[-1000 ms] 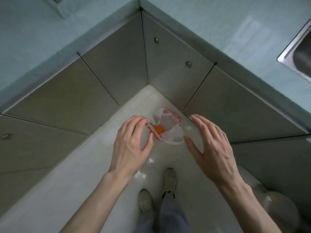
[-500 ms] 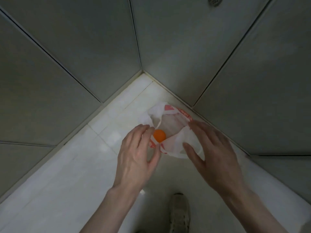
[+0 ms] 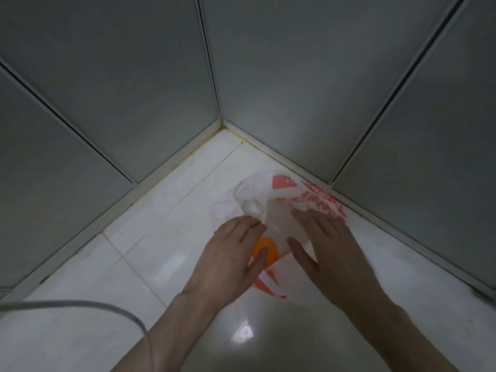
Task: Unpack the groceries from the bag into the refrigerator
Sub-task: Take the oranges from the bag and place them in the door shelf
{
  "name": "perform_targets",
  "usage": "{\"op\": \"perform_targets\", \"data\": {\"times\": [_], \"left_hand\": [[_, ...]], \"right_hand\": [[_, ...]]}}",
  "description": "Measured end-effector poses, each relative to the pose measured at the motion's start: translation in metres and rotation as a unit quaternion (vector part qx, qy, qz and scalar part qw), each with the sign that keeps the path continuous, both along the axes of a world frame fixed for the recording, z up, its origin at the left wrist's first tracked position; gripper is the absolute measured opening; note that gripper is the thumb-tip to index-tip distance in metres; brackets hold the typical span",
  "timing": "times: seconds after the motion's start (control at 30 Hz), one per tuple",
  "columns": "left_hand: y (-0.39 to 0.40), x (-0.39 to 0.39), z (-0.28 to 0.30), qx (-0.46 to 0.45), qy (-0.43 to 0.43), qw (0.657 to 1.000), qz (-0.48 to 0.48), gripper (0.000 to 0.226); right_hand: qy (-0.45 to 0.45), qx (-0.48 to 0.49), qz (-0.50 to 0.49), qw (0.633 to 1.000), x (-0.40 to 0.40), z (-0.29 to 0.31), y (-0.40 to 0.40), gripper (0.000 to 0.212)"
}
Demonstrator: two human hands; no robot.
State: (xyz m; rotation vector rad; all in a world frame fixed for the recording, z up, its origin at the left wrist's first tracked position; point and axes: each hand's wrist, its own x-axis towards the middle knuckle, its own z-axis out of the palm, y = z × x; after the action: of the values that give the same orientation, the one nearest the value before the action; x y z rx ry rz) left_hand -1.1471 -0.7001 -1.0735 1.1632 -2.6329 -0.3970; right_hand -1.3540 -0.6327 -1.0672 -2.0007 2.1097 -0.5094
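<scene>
Bag (image 3: 303,200), white plastic with red print, holds an orange ball (image 3: 268,247).

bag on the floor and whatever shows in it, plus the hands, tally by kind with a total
plastic bag, white with red print: 1
round orange item showing at the bag's mouth: 1
hands, left hand and right hand, both at the bag: 2
total: 4

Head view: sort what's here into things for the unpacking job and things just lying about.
For the job: plastic bag, orange item inside it, left hand, right hand.
Lying about: grey cable, cabinet doors, tiled floor.
</scene>
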Motion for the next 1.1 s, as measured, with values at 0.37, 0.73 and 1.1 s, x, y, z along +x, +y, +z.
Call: {"op": "perform_targets", "data": {"times": [0.37,0.73,1.1], "left_hand": [[-0.033,-0.005,-0.062,0.031,-0.082,0.993,-0.074,0.053],[-0.034,-0.008,-0.088,0.056,-0.149,0.983,-0.091,0.082],[-0.033,-0.027,-0.107,0.058,-0.144,0.985,-0.077,0.062]], "right_hand": [[0.047,0.114,-0.014,0.992,0.016,-0.071,-0.030,0.046],[0.117,0.237,-0.013,0.964,0.007,-0.085,-0.010,0.092],[0.114,0.261,-0.083,0.955,-0.006,-0.093,-0.009,0.067]]}}
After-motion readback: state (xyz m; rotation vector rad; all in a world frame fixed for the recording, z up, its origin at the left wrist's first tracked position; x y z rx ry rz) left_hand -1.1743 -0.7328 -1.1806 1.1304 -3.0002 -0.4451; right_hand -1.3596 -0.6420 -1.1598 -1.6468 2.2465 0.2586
